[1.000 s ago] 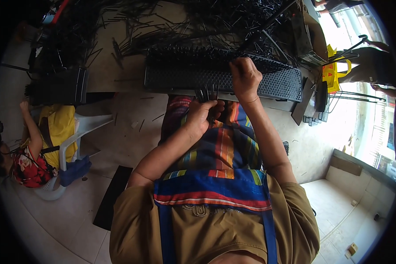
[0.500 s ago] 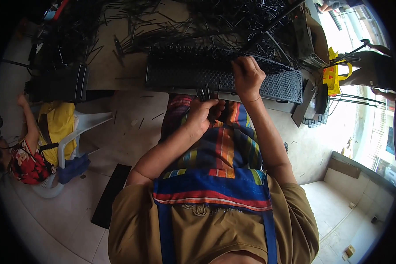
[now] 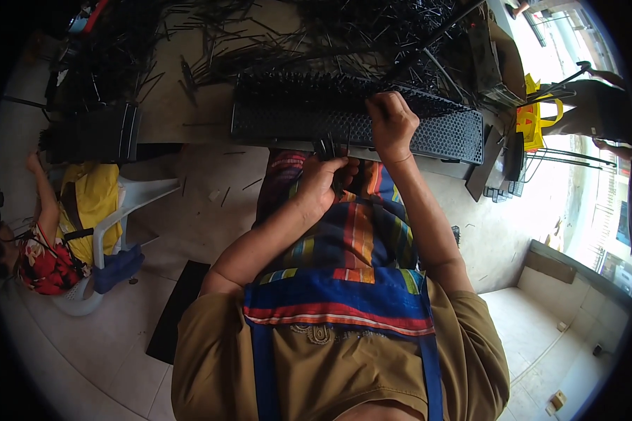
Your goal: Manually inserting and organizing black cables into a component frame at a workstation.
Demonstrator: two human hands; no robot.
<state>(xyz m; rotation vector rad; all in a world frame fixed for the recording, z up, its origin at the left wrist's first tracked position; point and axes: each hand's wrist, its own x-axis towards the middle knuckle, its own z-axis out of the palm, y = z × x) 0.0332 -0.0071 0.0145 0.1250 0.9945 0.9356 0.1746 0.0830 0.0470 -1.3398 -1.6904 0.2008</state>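
Observation:
A long black panel [image 3: 442,137] with a honeycomb of small holes lies across the near edge of the table. Along its far side, thin black pieces [image 3: 288,90] stand up in dense rows. My left hand [image 3: 321,184], low in front of the panel's near edge, is closed around a bundle of thin black sticks [image 3: 325,149] whose ends point up. My right hand [image 3: 395,128] is over the panel, right of its middle, with thumb and fingers pinched together at the edge of the standing rows. Whatever is between those fingertips is too small and dark to make out.
Loose black sticks [image 3: 260,52] litter the table beyond the panel. A cardboard box [image 3: 504,63] and a yellow bag [image 3: 538,119] are at the right. On the left, another person in a red floral top [image 3: 45,263] sits on a white plastic chair [image 3: 137,200] beside another black panel [image 3: 95,133].
My right hand has shifted slightly left along the panel, still pinched. My left hand stays in place with the bundle.

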